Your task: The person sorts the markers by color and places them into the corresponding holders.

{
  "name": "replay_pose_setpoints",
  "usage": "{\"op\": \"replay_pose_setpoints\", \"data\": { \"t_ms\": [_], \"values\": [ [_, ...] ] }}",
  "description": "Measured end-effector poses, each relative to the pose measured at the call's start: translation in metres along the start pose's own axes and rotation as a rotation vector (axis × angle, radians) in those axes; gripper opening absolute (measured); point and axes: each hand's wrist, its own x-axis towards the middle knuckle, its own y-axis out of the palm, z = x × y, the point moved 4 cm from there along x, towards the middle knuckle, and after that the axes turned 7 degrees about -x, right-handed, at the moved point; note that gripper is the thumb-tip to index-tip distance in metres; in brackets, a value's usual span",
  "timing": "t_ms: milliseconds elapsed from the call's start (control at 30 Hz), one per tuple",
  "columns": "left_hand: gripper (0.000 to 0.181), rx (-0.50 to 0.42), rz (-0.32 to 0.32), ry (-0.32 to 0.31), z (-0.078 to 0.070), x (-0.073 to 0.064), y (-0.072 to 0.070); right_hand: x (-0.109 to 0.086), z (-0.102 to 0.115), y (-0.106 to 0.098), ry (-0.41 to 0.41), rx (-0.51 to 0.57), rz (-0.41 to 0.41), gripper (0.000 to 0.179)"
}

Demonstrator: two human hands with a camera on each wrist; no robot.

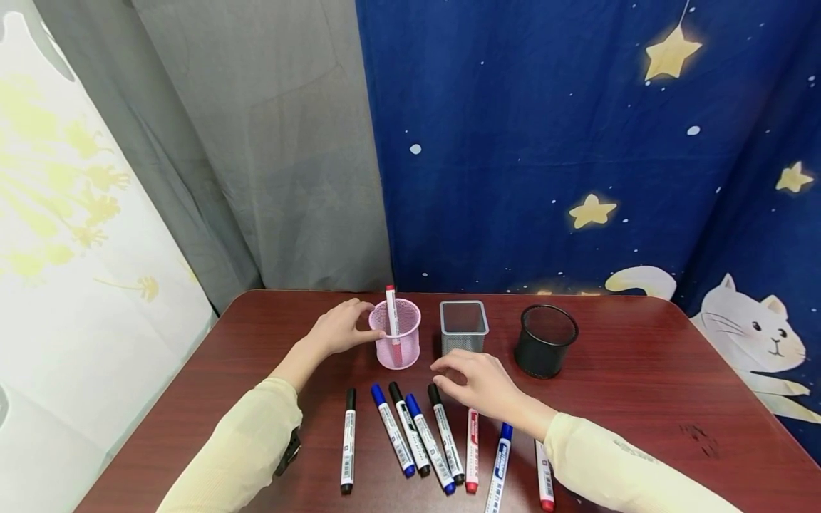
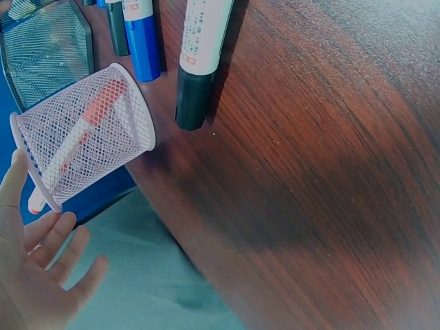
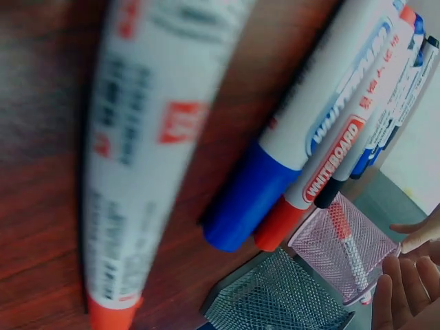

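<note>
My left hand (image 1: 341, 329) holds the round pink mesh pen cup (image 1: 409, 348) from its left side, thumb in front of the rim and fingers behind. A red-capped whiteboard marker (image 1: 393, 313) leans upright inside that cup; the left wrist view shows it through the mesh. Over the table, in front of the square grey mesh pen cup (image 1: 463, 340), hovers my right hand (image 1: 477, 382). Its fingers are loosely bent with nothing between them. Below it lie a black marker (image 1: 447, 434), a red marker (image 1: 472, 452) and a blue marker (image 1: 500, 467).
A round black mesh pen cup (image 1: 541, 358) stands at the right of the row. Several more markers lie toward the front, among them a black one (image 1: 348, 442) at the left and a red one (image 1: 544, 474) beside my right sleeve. Curtains hang behind the table (image 1: 641, 385).
</note>
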Motion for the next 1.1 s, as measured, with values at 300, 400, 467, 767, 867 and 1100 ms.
{"op": "replay_pose_setpoints", "data": {
  "t_ms": [300, 400, 467, 767, 867, 1100],
  "values": [
    [0.061, -0.003, 0.0, -0.003, -0.001, 0.0, -0.001, -0.018, -0.001, -0.003, -0.035, -0.027, 0.08, 0.015],
    [0.062, -0.003, 0.004, -0.008, -0.001, 0.0, -0.001, -0.025, -0.002, -0.003, -0.07, -0.025, 0.098, 0.015],
    [0.063, -0.003, 0.006, -0.015, -0.001, -0.001, -0.001, -0.029, -0.002, -0.003, -0.099, -0.033, 0.114, 0.016],
    [0.063, 0.0, 0.004, -0.011, 0.0, -0.001, -0.001, -0.045, 0.001, -0.001, -0.243, -0.031, 0.19, 0.02],
    [0.063, 0.0, 0.005, -0.013, 0.0, -0.001, -0.001, -0.049, 0.003, -0.001, -0.315, -0.05, 0.206, 0.022],
    [0.062, -0.005, 0.0, -0.003, -0.002, -0.002, -0.002, -0.057, 0.004, -0.001, -0.423, -0.069, 0.261, 0.021]
  ]
}}
